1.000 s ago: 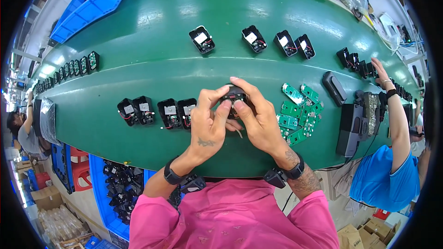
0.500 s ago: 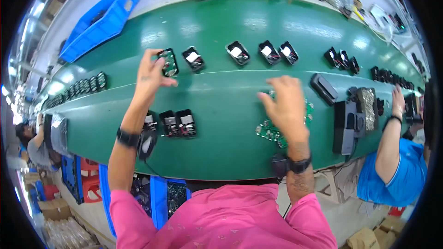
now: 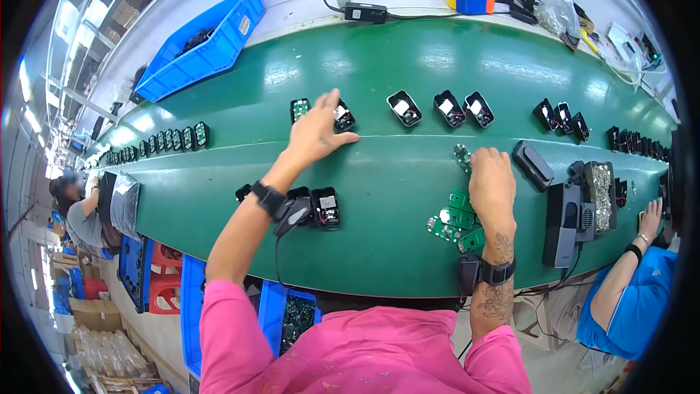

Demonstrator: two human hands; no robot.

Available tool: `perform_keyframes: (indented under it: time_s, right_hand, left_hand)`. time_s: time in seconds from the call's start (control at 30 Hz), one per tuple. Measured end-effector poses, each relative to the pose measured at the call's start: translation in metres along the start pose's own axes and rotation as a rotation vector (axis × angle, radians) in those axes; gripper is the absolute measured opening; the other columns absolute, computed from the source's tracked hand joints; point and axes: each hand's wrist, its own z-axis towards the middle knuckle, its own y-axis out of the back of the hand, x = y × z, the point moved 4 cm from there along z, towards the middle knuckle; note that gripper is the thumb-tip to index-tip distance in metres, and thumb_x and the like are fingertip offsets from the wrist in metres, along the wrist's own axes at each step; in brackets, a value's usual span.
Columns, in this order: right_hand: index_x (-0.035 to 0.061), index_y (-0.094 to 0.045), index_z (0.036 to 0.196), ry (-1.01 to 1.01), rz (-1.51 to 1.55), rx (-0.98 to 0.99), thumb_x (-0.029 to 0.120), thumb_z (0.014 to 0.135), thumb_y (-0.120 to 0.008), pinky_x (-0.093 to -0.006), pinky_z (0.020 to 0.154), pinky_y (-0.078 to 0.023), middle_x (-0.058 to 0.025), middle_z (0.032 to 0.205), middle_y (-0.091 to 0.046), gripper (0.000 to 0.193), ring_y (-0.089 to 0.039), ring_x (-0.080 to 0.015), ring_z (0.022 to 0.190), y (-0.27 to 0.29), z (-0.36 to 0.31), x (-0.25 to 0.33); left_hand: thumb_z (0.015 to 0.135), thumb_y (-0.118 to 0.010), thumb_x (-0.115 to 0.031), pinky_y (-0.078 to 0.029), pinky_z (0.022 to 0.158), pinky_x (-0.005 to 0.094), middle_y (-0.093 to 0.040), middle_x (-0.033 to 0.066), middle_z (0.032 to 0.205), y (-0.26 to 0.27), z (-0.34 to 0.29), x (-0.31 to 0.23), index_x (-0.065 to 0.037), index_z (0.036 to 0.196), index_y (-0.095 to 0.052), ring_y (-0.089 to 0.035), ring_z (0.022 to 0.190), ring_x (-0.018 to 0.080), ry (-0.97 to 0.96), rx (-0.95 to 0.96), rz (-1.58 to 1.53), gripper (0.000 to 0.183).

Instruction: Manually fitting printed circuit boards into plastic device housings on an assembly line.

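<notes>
Black case [image 3: 292, 111], squarish and filled with a green circuit board [image 3: 300, 109], sits on the bench [image 3: 386, 175] beside the left hand [image 3: 315, 133], which is spread wide, partly hiding an open case [image 3: 346, 121] with a white block [image 3: 340, 111]. Farther right, the right hand [image 3: 492, 182] curls over loose green boards [image 3: 459, 217]; whether it grips one cannot be told.
</notes>
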Motion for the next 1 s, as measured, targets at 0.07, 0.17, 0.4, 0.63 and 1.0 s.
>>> perform_keyframes:
  time_s: [0.07, 0.17, 0.4, 0.63, 1.0]
  right_hand:
    - [-0.0023, -0.061, 0.096, -0.106, 0.133, -0.133, 0.017, 0.100, -0.054, -0.0422, 0.064, -0.051, -0.0139, 0.078, -0.064, 0.020, -0.065, -0.0311, 0.073, 0.006, 0.003, -0.002]
    - [-0.0030, -0.061, 0.098, -0.288, 0.881, -0.088, 0.021, 0.103, -0.053, -0.0322, 0.047, -0.050, -0.0101, 0.069, -0.064, 0.026, -0.064, -0.0197, 0.053, 0.013, 0.006, 0.004]
    - [-0.0031, -0.065, 0.107, -0.224, 1.540, 0.213, 0.016, 0.103, -0.055, -0.0225, 0.042, -0.047, -0.0067, 0.071, -0.064, 0.022, -0.059, -0.0100, 0.048, 0.005, -0.006, 0.038]
    - [-0.0024, -0.068, 0.107, -0.073, 1.481, 0.349, 0.010, 0.098, -0.061, -0.0188, 0.043, -0.044, -0.0026, 0.077, -0.065, 0.017, -0.056, -0.0047, 0.051, 0.006, -0.016, 0.063]
    - [-0.0018, -0.068, 0.097, -0.090, 1.443, 0.467, 0.012, 0.095, -0.067, -0.0199, 0.050, -0.038, 0.0025, 0.070, -0.060, 0.014, -0.051, -0.0021, 0.059, -0.004, -0.012, 0.058]
  left_hand:
    - [0.076, -0.078, -0.048, -0.046, 0.100, 0.0431, -0.059, 0.0228, 0.126, -0.006, 0.013, 0.000, -0.004, 0.140, -0.051, -0.058, 0.116, 0.0368, 0.093, 0.219, -0.169, 0.082]
    - [0.076, -0.078, -0.046, -0.047, 0.099, 0.0426, -0.062, 0.0218, 0.117, 0.003, 0.007, 0.002, -0.007, 0.135, -0.058, -0.061, 0.109, 0.0362, 0.028, 0.141, -0.194, 0.074]
    - [0.080, -0.075, -0.011, -0.045, 0.056, 0.0207, -0.045, 0.0096, 0.127, 0.046, -0.064, -0.093, -0.008, 0.129, -0.067, -0.054, 0.073, 0.0092, 0.217, 0.339, -1.321, 0.050]
    - [0.092, -0.065, -0.010, -0.050, 0.076, 0.0281, -0.044, 0.0122, 0.133, -0.006, -0.100, -0.111, -0.002, 0.103, -0.072, -0.056, 0.098, 0.0136, 0.244, 0.255, -1.381, 0.016]
    - [0.086, -0.065, 0.001, -0.042, 0.102, 0.0423, -0.035, 0.0193, 0.146, 0.004, -0.105, -0.116, -0.003, 0.103, -0.070, -0.051, 0.122, 0.0334, -0.047, 0.019, -1.022, 0.018]
